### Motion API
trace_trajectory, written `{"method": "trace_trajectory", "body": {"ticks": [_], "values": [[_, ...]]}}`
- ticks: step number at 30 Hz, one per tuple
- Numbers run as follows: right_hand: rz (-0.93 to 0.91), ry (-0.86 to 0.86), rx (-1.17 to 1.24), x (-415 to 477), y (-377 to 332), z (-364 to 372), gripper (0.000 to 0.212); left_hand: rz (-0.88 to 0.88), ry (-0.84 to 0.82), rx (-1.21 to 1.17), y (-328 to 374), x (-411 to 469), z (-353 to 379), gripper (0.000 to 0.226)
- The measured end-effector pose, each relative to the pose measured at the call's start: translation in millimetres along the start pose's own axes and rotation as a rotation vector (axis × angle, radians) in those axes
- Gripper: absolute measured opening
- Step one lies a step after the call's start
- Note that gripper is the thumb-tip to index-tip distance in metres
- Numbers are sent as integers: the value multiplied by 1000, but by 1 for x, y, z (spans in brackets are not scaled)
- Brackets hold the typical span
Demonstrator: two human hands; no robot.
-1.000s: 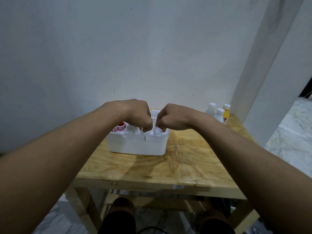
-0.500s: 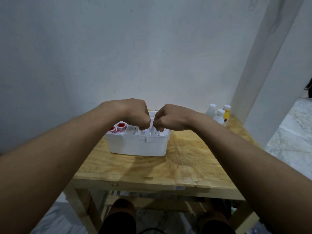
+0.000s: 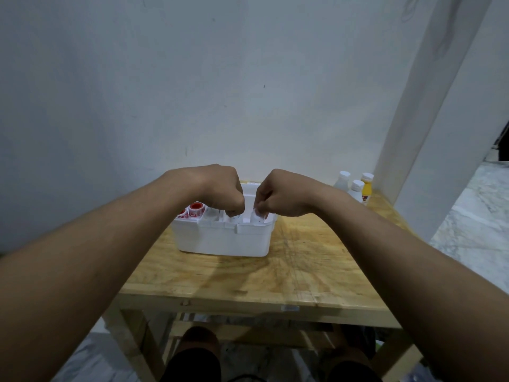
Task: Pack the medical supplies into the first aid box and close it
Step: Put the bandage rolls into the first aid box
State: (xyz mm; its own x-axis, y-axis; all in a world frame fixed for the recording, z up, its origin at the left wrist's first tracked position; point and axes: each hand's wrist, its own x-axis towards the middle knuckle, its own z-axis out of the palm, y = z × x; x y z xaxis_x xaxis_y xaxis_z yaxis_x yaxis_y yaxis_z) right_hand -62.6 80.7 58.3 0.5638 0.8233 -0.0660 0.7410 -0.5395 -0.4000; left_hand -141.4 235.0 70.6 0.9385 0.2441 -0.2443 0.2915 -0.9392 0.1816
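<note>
A white first aid box (image 3: 224, 238) stands open on the wooden table (image 3: 275, 277). Red-and-white rolls (image 3: 194, 209) sit in its left end. My left hand (image 3: 220, 191) is curled over the box's middle, fingertips pinched on a small white bottle (image 3: 234, 218) inside. My right hand (image 3: 278, 195) is curled beside it, gripping another small white bottle (image 3: 257, 217) that stands in the box's right part. The box's lid is hidden behind my hands.
Three bottles stand at the table's far right corner: two white ones (image 3: 355, 190) and a yellow one (image 3: 367, 187). A wall rises right behind the table, a white pillar (image 3: 429, 133) to the right. My knees show under the front edge.
My hands have parted slightly and now sit a little apart over the box; before, the knuckles were nearly touching. The box has not moved.
</note>
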Motion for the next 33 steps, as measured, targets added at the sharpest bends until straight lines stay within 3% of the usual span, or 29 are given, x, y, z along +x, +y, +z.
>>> {"method": "trace_trajectory", "body": {"ticks": [11, 16, 21, 27, 33], "values": [[67, -37, -13, 3, -9, -1, 24, 13, 5, -1, 1, 1, 0, 53], [74, -35, -14, 4, -10, -2, 19, 20, 7, -5, 0, 0, 0, 54], [80, -23, 6, 4, -10, -2, 23, 2, 3, -18, 1, 1, -2, 37], [73, -11, 11, 4, -11, -3, 21, -9, -2, -23, -1, 2, -4, 51], [52, -30, -20, 4, -13, 1, 25, 14, 0, -10, 1, 0, -5, 37]]}}
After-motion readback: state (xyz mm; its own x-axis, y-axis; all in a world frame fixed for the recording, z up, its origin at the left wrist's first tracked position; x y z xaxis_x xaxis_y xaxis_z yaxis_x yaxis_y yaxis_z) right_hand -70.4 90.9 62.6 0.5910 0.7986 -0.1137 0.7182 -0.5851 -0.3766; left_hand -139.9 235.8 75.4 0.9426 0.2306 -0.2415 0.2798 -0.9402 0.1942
